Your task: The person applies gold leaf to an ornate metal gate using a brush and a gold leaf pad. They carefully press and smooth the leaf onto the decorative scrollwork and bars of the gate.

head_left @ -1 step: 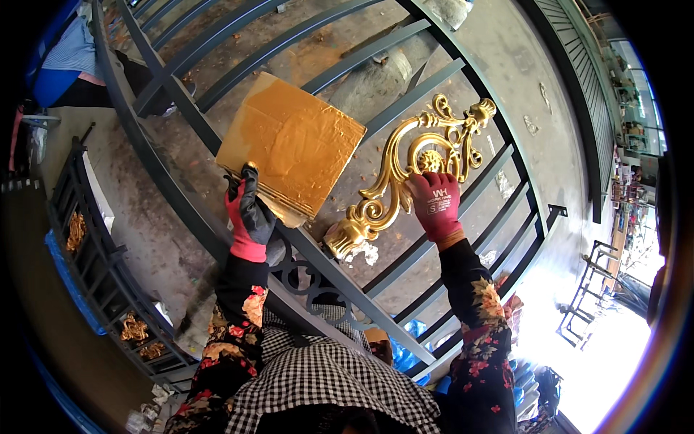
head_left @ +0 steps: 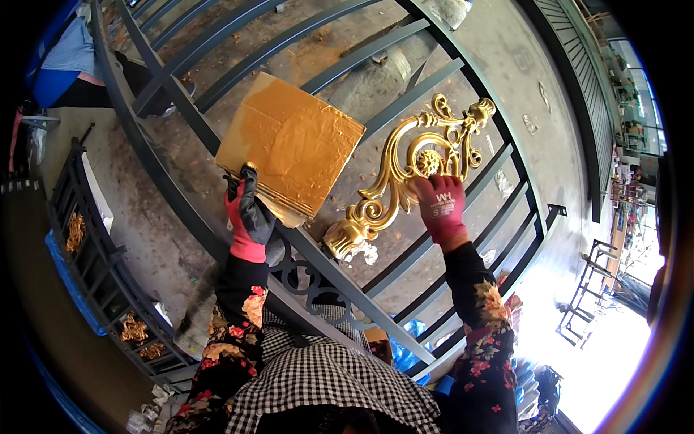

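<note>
My left hand (head_left: 249,210), in a red and black work glove, grips the lower left corner of a square cardboard piece (head_left: 293,141) coated with wet-looking gold paint. To its right, a gold scroll-shaped ornament (head_left: 392,170) with a round flower boss sits among the bars of a dark grey metal railing (head_left: 394,54). My right hand (head_left: 442,206), in a red glove, is at the ornament's lower edge, just below the boss. Its fingers are bent and pressed together; their tips, and anything they hold, are hidden behind the glove.
Another dark railing (head_left: 101,260) with gold ornaments stands at the left. A person in blue (head_left: 69,61) is at the upper left. A black slatted panel (head_left: 571,94) lies at the upper right. Crumpled blue plastic (head_left: 408,343) is below the railing near me.
My right hand has shifted slightly down and to the right along the ornament. My left hand and the cardboard stay practically where they were.
</note>
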### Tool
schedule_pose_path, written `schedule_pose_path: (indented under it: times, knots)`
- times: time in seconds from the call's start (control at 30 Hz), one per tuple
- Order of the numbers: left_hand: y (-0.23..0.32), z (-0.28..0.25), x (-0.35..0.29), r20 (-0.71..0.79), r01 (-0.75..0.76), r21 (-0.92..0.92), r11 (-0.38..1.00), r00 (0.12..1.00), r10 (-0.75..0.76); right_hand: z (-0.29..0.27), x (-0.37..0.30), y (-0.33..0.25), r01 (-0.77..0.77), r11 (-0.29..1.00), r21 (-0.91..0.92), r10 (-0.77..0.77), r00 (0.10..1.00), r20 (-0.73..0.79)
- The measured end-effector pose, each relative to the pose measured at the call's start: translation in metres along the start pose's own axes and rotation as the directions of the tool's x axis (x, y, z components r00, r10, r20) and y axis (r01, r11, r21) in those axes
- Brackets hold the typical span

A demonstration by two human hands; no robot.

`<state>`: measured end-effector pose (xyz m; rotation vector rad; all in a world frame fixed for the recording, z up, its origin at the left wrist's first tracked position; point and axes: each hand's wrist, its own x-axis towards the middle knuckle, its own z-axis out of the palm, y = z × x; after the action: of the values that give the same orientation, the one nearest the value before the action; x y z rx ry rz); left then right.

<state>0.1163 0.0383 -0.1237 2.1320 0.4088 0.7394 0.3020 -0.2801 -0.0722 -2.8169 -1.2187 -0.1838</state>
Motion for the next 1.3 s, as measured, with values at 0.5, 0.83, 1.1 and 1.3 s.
schedule_pose_path:
  times: [0.5,0.83,1.1,1.3]
  knots:
    - [0.005,-0.002,0.002,-0.013,-0.087,0.118,0.989,0.996,0.09,-0.001,-0.017,0.015,-0.074,0.993,-0.089,0.076,0.997,0.027]
    - [-0.008,0.0,-0.005,-0.008,-0.075,0.135,0.988,0.997,0.077,0.002,0.004,0.008,-0.148,0.979,-0.141,0.159,0.985,0.067]
    - [-0.008,0.003,-0.005,-0.02,-0.002,0.038,0.999,1.0,0.003,0.005,0.046,-0.003,-0.085,0.995,-0.043,0.087,0.995,0.05]
    - [-0.014,0.003,-0.012,0.005,-0.018,0.098,0.995,1.0,0.017,-0.015,0.049,-0.004,-0.362,0.913,0.189,0.267,0.879,0.395]
